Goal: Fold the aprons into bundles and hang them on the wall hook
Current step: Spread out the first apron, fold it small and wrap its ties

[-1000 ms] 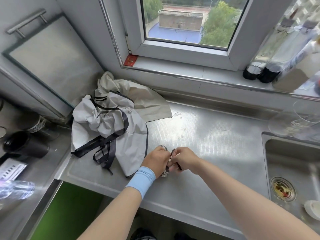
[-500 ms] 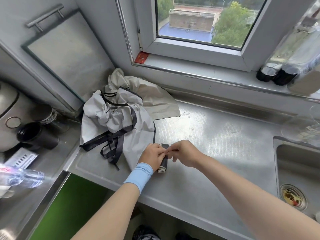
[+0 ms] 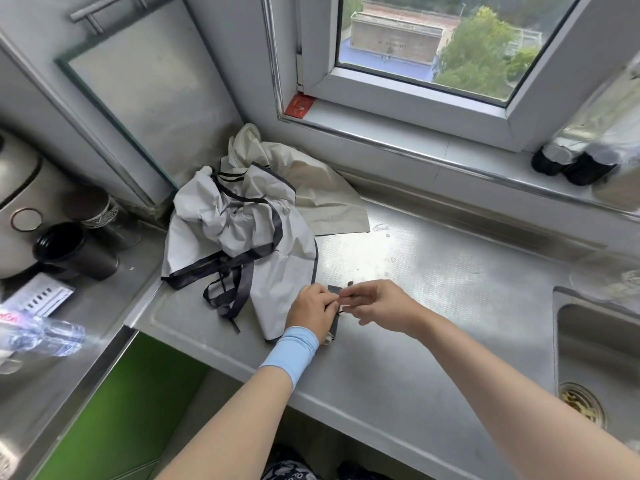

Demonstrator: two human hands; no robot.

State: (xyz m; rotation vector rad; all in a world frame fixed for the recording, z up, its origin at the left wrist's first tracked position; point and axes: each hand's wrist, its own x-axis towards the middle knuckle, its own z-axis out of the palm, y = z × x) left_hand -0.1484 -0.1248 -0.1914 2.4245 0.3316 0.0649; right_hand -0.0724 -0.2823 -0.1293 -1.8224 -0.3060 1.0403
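Both hands meet at the front of a brushed stainless-steel counter (image 3: 433, 278), just left of its middle. The left hand (image 3: 313, 311), with a light blue fabric band on its wrist, lies with fingers curled over a small, tightly rolled apron bundle (image 3: 333, 329) and presses it to the counter; only the bundle's dark side and a pale beige end show past the palm. The right hand (image 3: 377, 304) touches the left at the fingertips, its thumb and forefinger pinched on a narrow dark grey strap (image 3: 332, 290) that comes off the top of the bundle, while its other fingers are loosely spread. How the strap runs round the roll is hidden by the hands. Just to the left, touching the left hand's edge, a crumpled pale grey apron (image 3: 221, 216) with black trim and tangled black ribbon ties lies unfolded on the counter, and behind it a creased beige apron (image 3: 325, 199) spreads toward the corner under the white-framed window (image 3: 415, 98). A steel sink basin (image 3: 588, 358) is sunk into the counter at the right. On the lower steel surface at the left stand a black cylindrical cup (image 3: 72, 252) and a clear plastic bottle (image 3: 48, 337) lying on its side. 2 dark-based bottles (image 3: 568, 164) stand on the window sill at the far right.
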